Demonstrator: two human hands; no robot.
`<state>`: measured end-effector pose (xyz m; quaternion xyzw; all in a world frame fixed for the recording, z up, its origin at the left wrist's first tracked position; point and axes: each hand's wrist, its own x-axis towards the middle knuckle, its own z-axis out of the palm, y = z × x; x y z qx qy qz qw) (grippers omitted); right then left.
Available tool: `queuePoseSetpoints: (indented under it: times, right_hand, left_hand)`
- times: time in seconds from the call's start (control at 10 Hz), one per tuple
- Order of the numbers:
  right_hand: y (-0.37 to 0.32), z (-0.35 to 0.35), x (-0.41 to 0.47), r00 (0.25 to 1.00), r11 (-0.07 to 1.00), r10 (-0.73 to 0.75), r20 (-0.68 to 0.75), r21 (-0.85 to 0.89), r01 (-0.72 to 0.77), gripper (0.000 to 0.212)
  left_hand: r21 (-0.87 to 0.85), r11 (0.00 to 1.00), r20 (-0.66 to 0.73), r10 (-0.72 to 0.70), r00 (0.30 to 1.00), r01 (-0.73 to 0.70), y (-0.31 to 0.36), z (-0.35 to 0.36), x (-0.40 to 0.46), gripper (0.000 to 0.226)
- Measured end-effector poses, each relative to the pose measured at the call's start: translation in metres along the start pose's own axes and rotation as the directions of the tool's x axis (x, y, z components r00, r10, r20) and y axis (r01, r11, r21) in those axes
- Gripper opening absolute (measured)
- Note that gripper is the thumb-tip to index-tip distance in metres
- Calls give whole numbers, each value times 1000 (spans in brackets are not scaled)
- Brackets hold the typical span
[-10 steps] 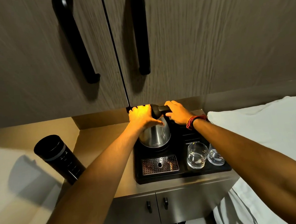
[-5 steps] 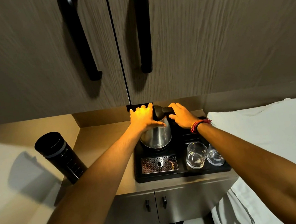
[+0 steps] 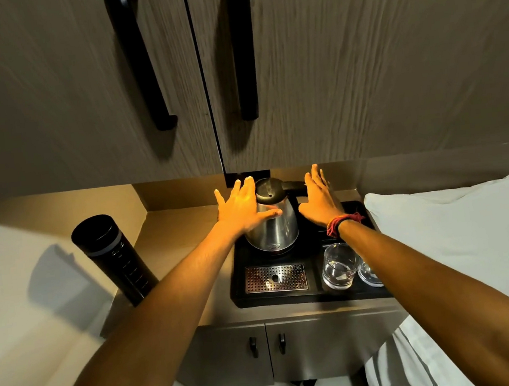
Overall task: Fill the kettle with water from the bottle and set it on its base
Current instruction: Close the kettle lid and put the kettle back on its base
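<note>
Dim wood cabinets fill the upper frame. At centre, the kettle (image 3: pixel 273 222) stands on the black tray (image 3: pixel 304 294), my left hand (image 3: pixel 242 208) and right hand (image 3: pixel 319 198) spread wide beside it, holding nothing. I'd worry that a careless brush tips it toward the glasses (image 3: pixel 339 267).

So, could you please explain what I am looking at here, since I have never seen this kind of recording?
There is no machine: a person wears a wide-angle camera on the head, looking down at their own arms. The left hand and right hand are spread open either side of a steel kettle, holding nothing. The kettle stands on a black tray with a drip grille and two glasses. A dark bottle stands on the counter to the left.
</note>
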<state>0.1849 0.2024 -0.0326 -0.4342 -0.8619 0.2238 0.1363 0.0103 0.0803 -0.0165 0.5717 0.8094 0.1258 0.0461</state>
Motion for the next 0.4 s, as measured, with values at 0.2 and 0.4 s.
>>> queuePoseSetpoints:
  times: [0.2, 0.4]
  right_hand:
    - [-2, -1, -6, 997, 980, -70, 8, -184, 71, 99]
    - [-31, -16, -36, 987, 913, -158, 7, -381, 149, 96]
  left_hand:
    - [23, 997, 64, -76, 995, 75, 11, -4, 0, 128]
    - [214, 975, -1, -53, 999, 52, 29, -26, -24, 118]
